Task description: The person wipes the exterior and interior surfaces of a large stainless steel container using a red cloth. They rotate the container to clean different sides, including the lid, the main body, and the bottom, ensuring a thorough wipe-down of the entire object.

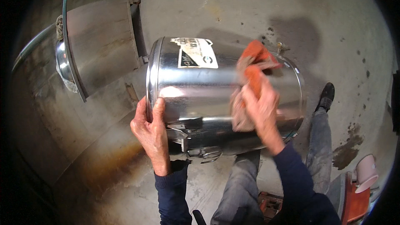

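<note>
A shiny stainless steel barrel-shaped container [200, 100] lies on its side before me, with a torn printed label [200, 53] on its upper side. My left hand [153, 125] grips the rim at its left end, thumb on the wall and fingers behind the edge. My right hand [262, 103] is closed on an orange and pinkish cloth [257, 54], which lies against the wall toward the container's right end. Metal latches [179, 134] and a wire handle [212, 154] sit on the side nearest me. A small brass-coloured fitting [281, 47] sticks out at the far right.
A stained metal drum-like body [100, 37] with a flat rim stands at the upper left. The concrete floor [187, 3] has dark wet spots. At the lower right are a pink mug or jug [366, 173] and a reddish-orange surface [359, 201]. My legs are below the container.
</note>
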### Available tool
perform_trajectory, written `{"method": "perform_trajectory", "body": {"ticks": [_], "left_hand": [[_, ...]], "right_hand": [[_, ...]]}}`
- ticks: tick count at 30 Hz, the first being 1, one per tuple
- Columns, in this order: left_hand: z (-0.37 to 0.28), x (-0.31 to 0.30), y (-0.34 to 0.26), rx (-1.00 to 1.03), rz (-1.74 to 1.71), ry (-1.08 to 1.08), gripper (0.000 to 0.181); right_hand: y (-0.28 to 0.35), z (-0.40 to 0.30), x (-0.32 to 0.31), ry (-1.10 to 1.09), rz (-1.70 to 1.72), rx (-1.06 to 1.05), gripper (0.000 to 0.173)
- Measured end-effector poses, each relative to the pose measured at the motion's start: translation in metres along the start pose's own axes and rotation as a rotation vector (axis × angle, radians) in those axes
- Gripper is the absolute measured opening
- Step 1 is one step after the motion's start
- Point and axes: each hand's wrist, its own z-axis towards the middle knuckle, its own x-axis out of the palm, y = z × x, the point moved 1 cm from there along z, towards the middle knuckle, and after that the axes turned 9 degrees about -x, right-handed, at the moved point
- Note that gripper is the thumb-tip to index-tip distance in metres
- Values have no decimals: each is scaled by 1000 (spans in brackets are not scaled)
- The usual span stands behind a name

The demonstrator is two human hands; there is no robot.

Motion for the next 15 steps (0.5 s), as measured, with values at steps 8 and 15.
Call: {"method": "perform_trajectory", "body": {"ticks": [8, 15], "left_hand": [[3, 11, -6, 85, -76, -27, 38], [1, 10, 3, 16, 25, -25, 28]], "right_hand": [[83, 5, 45, 219, 364, -766, 34], [19, -3, 21, 81, 13, -816, 43]]}}
